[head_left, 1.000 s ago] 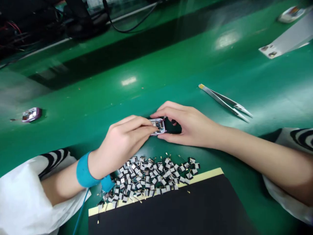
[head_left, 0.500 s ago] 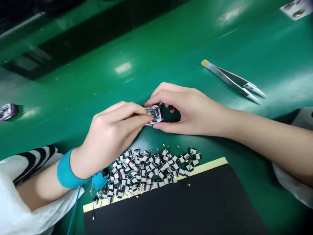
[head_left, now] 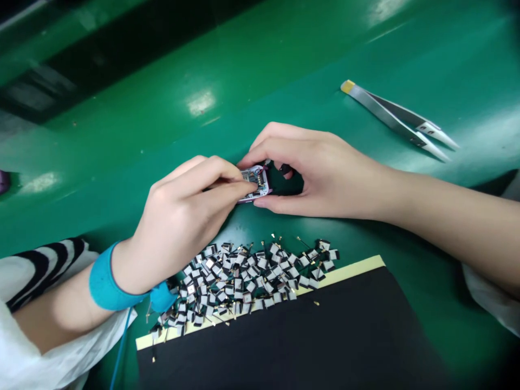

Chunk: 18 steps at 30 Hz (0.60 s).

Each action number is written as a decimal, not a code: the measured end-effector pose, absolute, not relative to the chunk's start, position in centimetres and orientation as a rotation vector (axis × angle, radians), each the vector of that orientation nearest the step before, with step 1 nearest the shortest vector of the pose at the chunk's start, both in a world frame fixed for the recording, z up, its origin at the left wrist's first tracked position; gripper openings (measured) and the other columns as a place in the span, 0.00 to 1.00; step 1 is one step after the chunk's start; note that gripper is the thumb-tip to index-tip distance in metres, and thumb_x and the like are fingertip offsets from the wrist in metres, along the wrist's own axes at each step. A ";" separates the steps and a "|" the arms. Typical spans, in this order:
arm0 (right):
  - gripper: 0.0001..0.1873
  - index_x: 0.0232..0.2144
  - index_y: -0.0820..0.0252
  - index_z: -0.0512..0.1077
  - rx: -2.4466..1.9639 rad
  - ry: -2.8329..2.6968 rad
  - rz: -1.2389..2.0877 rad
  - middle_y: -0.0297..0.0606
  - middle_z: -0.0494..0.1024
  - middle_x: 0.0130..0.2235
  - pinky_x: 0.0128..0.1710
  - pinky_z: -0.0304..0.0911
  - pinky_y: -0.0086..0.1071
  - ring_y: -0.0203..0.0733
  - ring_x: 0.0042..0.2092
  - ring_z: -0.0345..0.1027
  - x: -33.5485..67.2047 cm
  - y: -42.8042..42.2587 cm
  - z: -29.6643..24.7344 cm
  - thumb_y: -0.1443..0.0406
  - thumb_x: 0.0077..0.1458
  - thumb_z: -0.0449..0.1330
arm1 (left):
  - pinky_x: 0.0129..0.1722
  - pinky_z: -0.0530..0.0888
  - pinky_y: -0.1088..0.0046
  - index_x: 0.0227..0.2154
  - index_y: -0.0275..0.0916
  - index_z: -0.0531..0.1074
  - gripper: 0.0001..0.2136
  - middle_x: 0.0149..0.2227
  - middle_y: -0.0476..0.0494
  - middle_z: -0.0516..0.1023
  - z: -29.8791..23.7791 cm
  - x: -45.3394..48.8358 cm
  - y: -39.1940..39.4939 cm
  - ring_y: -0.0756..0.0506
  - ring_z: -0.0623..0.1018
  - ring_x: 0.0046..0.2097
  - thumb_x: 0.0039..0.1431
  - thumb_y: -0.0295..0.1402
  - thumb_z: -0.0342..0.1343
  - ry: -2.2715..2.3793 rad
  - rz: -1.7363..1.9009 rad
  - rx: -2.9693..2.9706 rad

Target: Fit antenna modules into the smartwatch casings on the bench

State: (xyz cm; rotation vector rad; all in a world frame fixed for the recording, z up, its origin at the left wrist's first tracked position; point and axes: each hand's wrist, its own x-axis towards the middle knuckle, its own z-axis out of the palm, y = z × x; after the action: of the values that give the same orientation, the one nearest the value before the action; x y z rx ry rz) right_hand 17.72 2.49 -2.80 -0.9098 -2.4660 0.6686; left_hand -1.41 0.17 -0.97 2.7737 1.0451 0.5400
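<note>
A small rounded device housing with a bare circuit board (head_left: 257,182) lies between my two hands, its left part hidden by my fingers. My left hand (head_left: 189,203) is closed, with thumb and fingertips pressed onto the board. My right hand (head_left: 312,170) curls around the housing from the right, gripping its edges between thumb and index finger. A small black piece (head_left: 285,169) shows near the curled fingers of that hand. Just below the hands is a heap of small black-and-white parts with short leads (head_left: 244,276), their gold tips showing.
Tweezers (head_left: 400,120) lie at the upper right. A black mat (head_left: 276,346) with a yellow strip (head_left: 353,272) along its top edge is at the front. A blue wrist strap (head_left: 108,281) with a cord circles my left wrist. A purple part (head_left: 4,181) sits at the left edge.
The view has shifted slightly, so the tweezers sit farther right and higher, and the purple part at left is mostly out of frame. Both hands keep nearly the same hold on the device.
</note>
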 end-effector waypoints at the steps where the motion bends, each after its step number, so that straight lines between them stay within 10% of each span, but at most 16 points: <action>1: 0.17 0.39 0.59 0.64 -0.915 -2.466 0.671 0.31 0.65 0.37 0.36 0.60 0.28 0.33 0.38 0.64 17.7 2.5 -2.8 0.56 0.50 0.53 | 0.34 0.67 0.73 0.34 0.40 0.70 0.05 0.35 0.47 0.71 -1.0 -1.4 0.2 0.49 0.70 0.34 0.56 0.27 0.50 1.041 0.540 2.772; 18: 0.17 0.41 0.63 0.65 -0.893 -2.490 0.646 0.33 0.65 0.37 0.33 0.58 0.25 0.31 0.36 0.61 17.8 2.6 -2.9 0.62 0.47 0.58 | 0.32 0.67 0.73 0.34 0.37 0.71 0.06 0.34 0.46 0.71 -1.0 -1.4 0.3 0.49 0.70 0.34 0.55 0.26 0.52 1.022 0.540 2.797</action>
State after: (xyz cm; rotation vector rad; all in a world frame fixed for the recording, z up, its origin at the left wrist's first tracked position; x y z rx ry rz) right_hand 17.79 2.58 -2.86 -0.8934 -2.4905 0.6456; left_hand -1.36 0.30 -0.97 2.7973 1.0218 0.5401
